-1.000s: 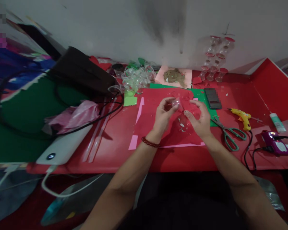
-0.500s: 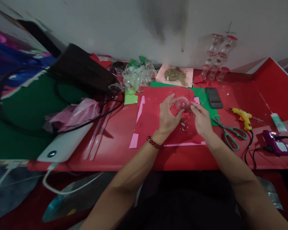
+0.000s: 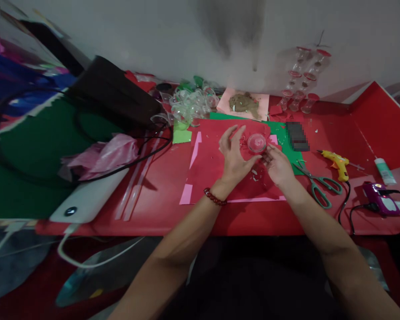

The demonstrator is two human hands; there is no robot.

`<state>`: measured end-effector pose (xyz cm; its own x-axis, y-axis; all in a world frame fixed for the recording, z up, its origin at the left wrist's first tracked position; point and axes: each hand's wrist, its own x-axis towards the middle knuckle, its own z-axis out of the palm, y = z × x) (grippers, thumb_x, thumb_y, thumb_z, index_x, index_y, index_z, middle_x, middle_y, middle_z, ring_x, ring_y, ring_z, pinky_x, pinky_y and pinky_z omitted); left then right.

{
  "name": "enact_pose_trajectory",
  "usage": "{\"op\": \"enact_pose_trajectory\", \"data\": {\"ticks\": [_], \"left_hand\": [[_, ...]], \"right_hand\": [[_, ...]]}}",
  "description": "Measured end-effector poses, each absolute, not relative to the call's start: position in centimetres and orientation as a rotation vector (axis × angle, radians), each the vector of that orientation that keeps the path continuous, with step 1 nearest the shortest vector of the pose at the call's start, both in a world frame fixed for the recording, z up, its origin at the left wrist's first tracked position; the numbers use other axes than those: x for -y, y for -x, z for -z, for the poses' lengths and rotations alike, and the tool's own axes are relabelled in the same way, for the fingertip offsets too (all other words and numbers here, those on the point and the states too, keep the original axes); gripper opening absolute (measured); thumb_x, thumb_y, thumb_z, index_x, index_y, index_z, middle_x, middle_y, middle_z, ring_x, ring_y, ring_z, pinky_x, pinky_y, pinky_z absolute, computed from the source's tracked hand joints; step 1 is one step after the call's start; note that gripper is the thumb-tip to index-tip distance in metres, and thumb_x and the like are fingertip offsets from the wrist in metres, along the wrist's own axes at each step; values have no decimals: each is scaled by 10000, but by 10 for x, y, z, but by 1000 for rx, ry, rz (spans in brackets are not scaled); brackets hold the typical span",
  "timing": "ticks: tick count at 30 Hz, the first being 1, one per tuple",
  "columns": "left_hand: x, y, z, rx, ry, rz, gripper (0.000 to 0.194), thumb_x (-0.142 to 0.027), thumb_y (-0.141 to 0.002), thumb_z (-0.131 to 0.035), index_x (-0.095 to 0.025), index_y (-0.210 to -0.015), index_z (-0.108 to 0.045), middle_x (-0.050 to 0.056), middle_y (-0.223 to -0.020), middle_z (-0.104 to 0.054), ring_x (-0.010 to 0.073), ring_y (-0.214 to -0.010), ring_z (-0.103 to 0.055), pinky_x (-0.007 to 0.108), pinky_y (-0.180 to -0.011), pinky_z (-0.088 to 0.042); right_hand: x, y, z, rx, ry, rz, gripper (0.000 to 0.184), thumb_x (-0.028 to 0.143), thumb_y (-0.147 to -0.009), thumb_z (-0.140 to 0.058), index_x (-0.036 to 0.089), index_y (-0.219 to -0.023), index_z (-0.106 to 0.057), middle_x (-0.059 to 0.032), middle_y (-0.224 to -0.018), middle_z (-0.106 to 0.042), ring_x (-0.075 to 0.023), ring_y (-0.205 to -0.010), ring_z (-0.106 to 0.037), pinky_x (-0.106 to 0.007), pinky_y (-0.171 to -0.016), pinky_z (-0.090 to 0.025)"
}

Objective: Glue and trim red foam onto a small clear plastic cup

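Observation:
A small clear plastic cup (image 3: 256, 143), round-rimmed and showing pink through it, is held just over the red sheets (image 3: 206, 164). My right hand (image 3: 277, 165) supports it from the right and below, its fingers curled against the side. On the other side, my left hand (image 3: 235, 155) is open, fingers spread and arched away from the cup, with the thumb tip close to its lower edge. Whether that thumb touches is unclear. Small paper scraps (image 3: 254, 174) lie below the hands. Grey-handled scissors (image 3: 318, 182) rest right of my right hand.
Behind are a pile of clear plastic pieces (image 3: 193, 104), brown grainy material (image 3: 243, 103) on pink paper, and stacked hourglass shapes (image 3: 298, 84). A yellow glue gun (image 3: 336, 162), phone (image 3: 298, 135) and purple power unit (image 3: 382, 198) lie right; a white power bank (image 3: 86, 200) lies left.
My left hand's fingers have come off the cup and opened outward. The cup has turned so its round face points up, and my right hand has shifted under its side.

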<state>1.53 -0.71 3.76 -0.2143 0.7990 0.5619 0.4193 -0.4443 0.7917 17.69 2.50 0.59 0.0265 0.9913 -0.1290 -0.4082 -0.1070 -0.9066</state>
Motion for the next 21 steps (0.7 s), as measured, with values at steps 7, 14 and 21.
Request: {"op": "enact_pose_trajectory", "data": {"ticks": [7,14,21], "left_hand": [[4,-10,-32,-1513,-1829,-1506,425,-436,-833,-810,-300,-1234,-765,111,-1276,-677,341,-1251,-540,500,-1165,-335],[8,-13,-37,-1451,-1768,-1501,313,-224,-846,-738,-283,-1153,-756,91,-1196,-718,315,-1205,-593,490,-1148,-357],[6,-12,-48,-987,-1065,-1782,196,-217,-899,-753,-298,-1078,-741,19,-1163,-702,167,-1125,-625,268,-1058,-481]], "right_hand": [[-14,-166,-13,865,966,-1309,302,444,-700,-872,243,-890,-750,32,-841,-772,-135,-752,-684,-289,-779,-568],[-11,-165,-18,939,1052,-1156,209,424,-770,-768,223,-757,-711,56,-705,-672,-127,-695,-580,-264,-737,-494],[-22,-173,-24,699,1110,-1179,217,378,-690,-823,225,-771,-693,64,-693,-683,-118,-648,-588,-252,-651,-502]]}}
